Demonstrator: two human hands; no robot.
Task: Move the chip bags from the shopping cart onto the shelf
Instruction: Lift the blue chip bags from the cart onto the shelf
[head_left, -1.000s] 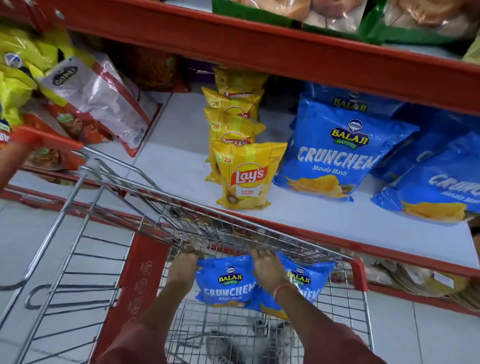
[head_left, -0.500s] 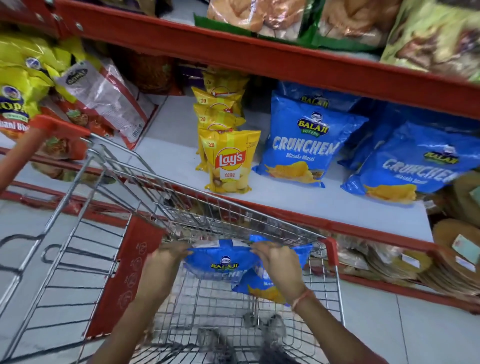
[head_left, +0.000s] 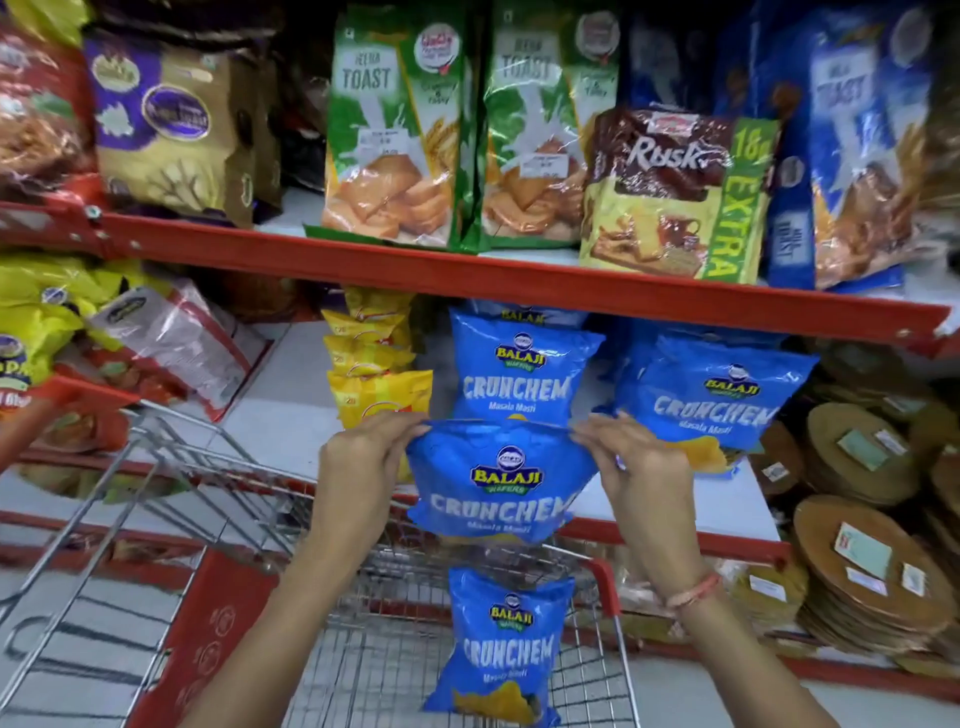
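A blue Balaji Crunchem chip bag (head_left: 498, 483) hangs above the cart's far end, level with the shelf's front edge. My left hand (head_left: 363, 457) pinches its top left corner and my right hand (head_left: 634, 467) pinches its top right corner. A second blue Crunchem bag (head_left: 501, 649) stands inside the wire shopping cart (head_left: 171, 478) below it. On the white shelf (head_left: 291, 415) behind, two more blue Crunchem bags (head_left: 519, 369) (head_left: 722, 395) lean upright, beside a row of yellow Lay's bags (head_left: 374, 374).
The red edge of the upper shelf (head_left: 519, 275) runs just above the blue bags, carrying toast and rusk packs (head_left: 675, 192). Yellow and clear snack bags (head_left: 156, 332) fill the shelf's left part. Stacks of round brown discs (head_left: 872, 577) sit at the right.
Both hands have lifted one blue bag out of the cart up to shelf height. The other blue bag stays in the cart. The view has tilted upward.
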